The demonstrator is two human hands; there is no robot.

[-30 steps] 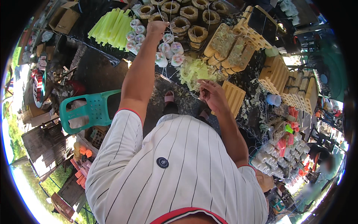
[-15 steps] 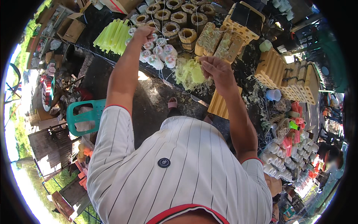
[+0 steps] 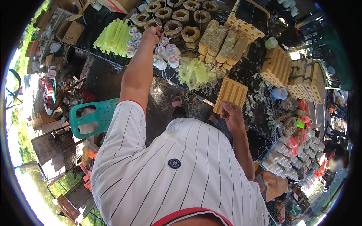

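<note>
My left hand (image 3: pixel 153 34) reaches to the far side, fingers curled, over clear-wrapped bundles of white rolls (image 3: pixel 171 52). A thin string hangs close to its fingertips; whether the fingers pinch it is unclear. Left of it lies a stack of pale yellow-green sticks (image 3: pixel 112 37). My right hand (image 3: pixel 232 115) is closed near the lower edge of a ridged yellow block (image 3: pixel 233 92); what its fingers hold, if anything, is hidden. Between the hands, crumpled yellow-green plastic film (image 3: pixel 194 71) lies on the dark table.
Thick-walled hollow cylinders (image 3: pixel 181 16) stand at the back. Long yellow blocks (image 3: pixel 216 41) and a ridged yellow stack (image 3: pixel 277 66) are at the right, with a white cup (image 3: pixel 279 93) and many white rolls (image 3: pixel 281 160). A green plastic chair (image 3: pixel 92 115) is at my left.
My right hand has drawn back toward me from beside the yellow-green film to the ridged block. My left hand has shifted slightly right over the wrapped bundles.
</note>
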